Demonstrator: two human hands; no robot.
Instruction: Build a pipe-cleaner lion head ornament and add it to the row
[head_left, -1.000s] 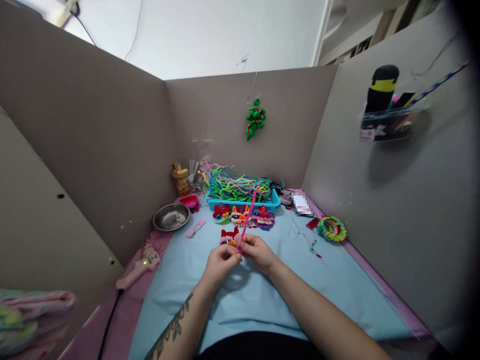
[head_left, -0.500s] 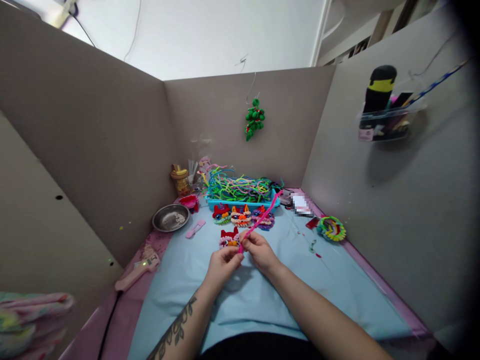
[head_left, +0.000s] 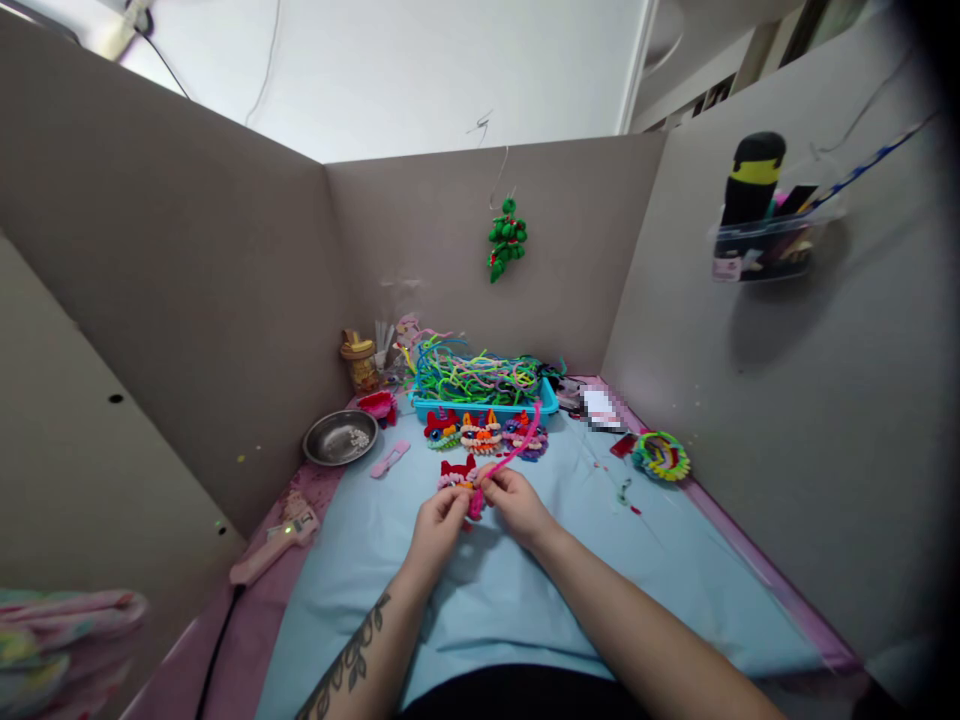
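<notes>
A bright pink pipe cleaner runs between my two hands, its loose end slanting up to the right and its lower part bunched near my fingertips. My left hand pinches the bunched lower part between thumb and fingers. My right hand grips the strand just above, fingers closed. Right behind the hands lies a small red and pink fuzzy figure, partly covered by them. Farther back three colourful fuzzy figures sit in a row before a blue basket heaped with pipe cleaners.
On the left are a metal bowl with small white pieces, a pink hair clip and a corded pink glue gun. A ring of colourful strands lies at right. Grey panels enclose the table on three sides.
The pink pipe cleaner's loose end has dropped and bent lower. My left hand has shifted slightly left, and more bunched pink shows between the hands.
</notes>
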